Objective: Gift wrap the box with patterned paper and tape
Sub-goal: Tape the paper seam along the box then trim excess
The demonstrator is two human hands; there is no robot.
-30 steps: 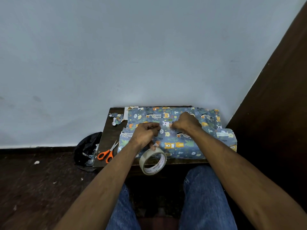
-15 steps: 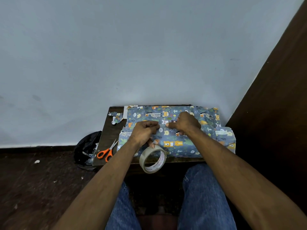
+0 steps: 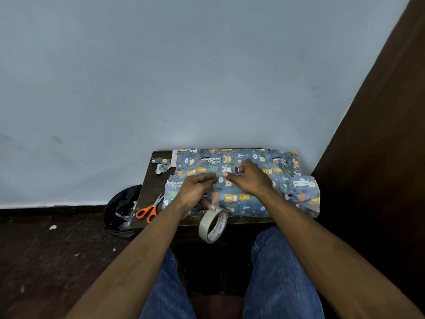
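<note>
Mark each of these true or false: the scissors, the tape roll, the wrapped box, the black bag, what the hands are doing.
1. The orange-handled scissors lie on the table, left of the wrapped box. True.
2. The tape roll lies flat on the floor. False: it hangs at the table's front edge, below the left hand.
3. The right hand holds the scissors. False: its fingers work on top of the box.
4. A black bag sits left of the table. True.
5. The paper is plain red. False: blue with animals.
</note>
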